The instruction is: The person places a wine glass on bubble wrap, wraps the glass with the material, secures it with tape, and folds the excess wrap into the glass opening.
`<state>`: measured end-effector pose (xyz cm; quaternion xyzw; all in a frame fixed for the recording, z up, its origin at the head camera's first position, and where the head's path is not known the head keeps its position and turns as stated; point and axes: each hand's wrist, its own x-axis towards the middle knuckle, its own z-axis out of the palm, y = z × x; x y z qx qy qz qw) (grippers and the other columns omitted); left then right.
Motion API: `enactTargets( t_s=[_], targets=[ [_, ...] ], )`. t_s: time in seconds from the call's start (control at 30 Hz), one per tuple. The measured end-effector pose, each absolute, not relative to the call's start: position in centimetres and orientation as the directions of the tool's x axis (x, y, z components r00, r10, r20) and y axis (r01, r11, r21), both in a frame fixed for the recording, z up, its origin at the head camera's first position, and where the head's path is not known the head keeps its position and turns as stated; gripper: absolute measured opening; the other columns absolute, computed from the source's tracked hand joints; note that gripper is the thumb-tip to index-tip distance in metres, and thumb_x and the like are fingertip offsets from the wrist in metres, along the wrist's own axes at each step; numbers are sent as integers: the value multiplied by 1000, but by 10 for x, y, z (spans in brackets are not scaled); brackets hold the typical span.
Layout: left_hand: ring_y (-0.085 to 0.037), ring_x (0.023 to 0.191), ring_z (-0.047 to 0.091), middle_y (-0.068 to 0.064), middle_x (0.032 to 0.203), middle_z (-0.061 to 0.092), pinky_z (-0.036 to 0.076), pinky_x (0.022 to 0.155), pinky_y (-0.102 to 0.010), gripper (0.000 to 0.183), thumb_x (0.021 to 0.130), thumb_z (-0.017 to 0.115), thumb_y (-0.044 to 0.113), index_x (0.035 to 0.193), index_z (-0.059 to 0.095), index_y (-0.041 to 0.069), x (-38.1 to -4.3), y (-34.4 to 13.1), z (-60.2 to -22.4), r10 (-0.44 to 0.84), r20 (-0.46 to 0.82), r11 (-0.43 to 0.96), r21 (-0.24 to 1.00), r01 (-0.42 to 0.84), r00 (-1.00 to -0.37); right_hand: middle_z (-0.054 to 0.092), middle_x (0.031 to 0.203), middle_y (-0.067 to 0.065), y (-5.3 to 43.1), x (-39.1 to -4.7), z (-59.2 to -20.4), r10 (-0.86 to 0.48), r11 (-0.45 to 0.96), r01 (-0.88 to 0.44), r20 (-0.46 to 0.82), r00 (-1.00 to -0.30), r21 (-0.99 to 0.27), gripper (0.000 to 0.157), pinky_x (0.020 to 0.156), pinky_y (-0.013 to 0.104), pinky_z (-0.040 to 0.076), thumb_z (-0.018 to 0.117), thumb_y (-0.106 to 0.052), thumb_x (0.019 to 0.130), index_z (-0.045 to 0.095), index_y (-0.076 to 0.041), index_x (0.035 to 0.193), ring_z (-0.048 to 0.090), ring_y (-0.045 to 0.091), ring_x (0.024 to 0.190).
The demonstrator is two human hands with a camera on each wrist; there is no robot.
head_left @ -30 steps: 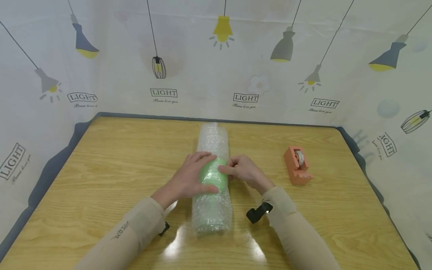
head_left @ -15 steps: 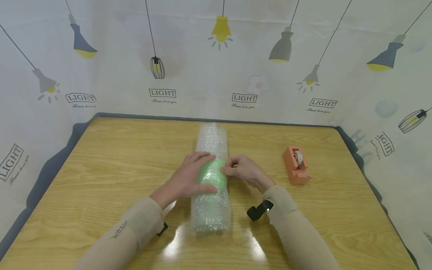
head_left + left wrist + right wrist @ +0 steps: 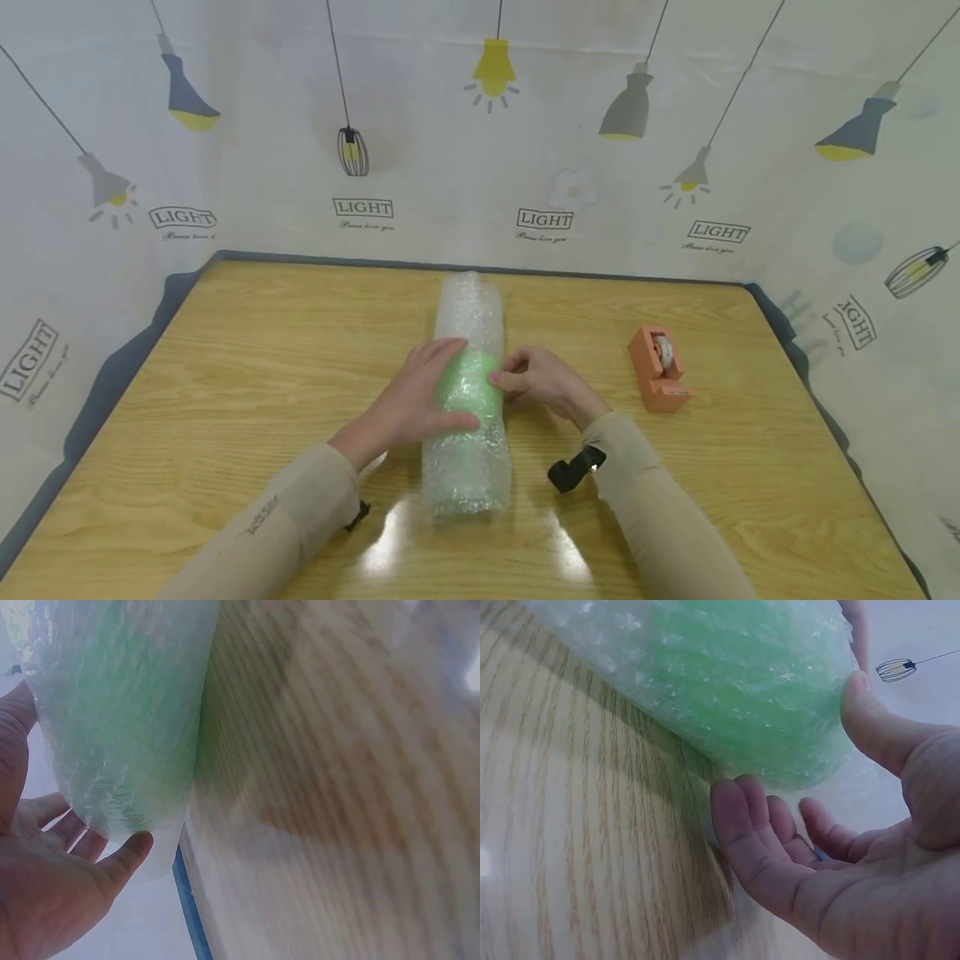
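A long roll of clear bubble wrap (image 3: 467,471) lies lengthwise at the middle of the table. Something green (image 3: 472,387) shows through its layers; what it is cannot be made out. My left hand (image 3: 412,398) rests over the roll's left side and top, thumb and fingers spread apart, as the left wrist view also shows. At the right side, my right hand (image 3: 543,382) touches the wrap with its thumb. Its other fingers (image 3: 731,810) are loosely bent low beside the roll in the right wrist view, with no firm hold visible.
An orange tape dispenser (image 3: 660,371) with a roll of tape stands to the right on the wooden table (image 3: 262,350). A white curtain (image 3: 450,183) printed with lamps hangs behind and along both sides. Black straps or cameras are on both wrists.
The bubble-wrap roll has shifted slightly to the left, and my left hand has moved with it. My right hand stays against the right side, almost unchanged.
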<state>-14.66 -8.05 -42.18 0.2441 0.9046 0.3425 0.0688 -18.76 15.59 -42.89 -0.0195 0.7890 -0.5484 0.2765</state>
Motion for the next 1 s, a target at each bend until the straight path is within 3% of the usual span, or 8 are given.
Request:
enactTargets(
  t_s=[0.13,0.3,0.5,0.6,0.8,1.0],
  targets=[
    [-37,153,28,-16,166,30,28,123,-58,112,77,89,46,161,28,4,-144,-80,-423,474,78,617,682,394,-877,64,123,26,157,-187,-430,-349,391,277,-420,-838,-878,53,96,43,58,72,-22,98,50,12,132,72,28,96],
    [-38,152,30,-15,167,28,31,121,-59,110,76,90,46,160,32,5,-143,-81,-424,451,84,587,722,366,-889,66,123,27,158,-185,-430,-366,389,282,-428,-826,-877,55,95,43,59,72,-25,99,52,12,135,73,27,95],
    [-36,143,41,-13,162,32,47,111,-55,72,93,78,37,151,47,8,-149,-79,-425,353,64,487,839,242,-933,67,118,25,159,-185,-428,-378,372,303,-441,-814,-877,53,89,42,62,70,-23,100,51,12,135,75,28,94],
    [-36,136,46,-15,153,38,51,107,-51,62,96,75,35,145,49,6,-152,-76,-424,277,23,449,881,151,-960,68,119,25,160,-184,-427,-377,373,306,-444,-813,-876,53,89,41,62,70,-24,100,52,11,136,75,28,95],
    [-34,124,53,-13,145,45,56,95,-47,78,89,81,44,145,42,7,-158,-76,-426,144,-136,455,889,-57,-980,68,121,24,161,-184,-427,-392,347,319,-445,-805,-882,52,90,44,62,69,-25,101,52,10,136,74,29,96],
    [-39,129,54,-21,143,51,51,103,-53,93,85,79,58,148,38,4,-165,-82,-428,150,-306,468,860,-205,-940,68,119,25,160,-182,-428,-396,324,335,-448,-802,-885,52,90,45,62,70,-24,100,52,10,136,75,30,94]
  ],
)
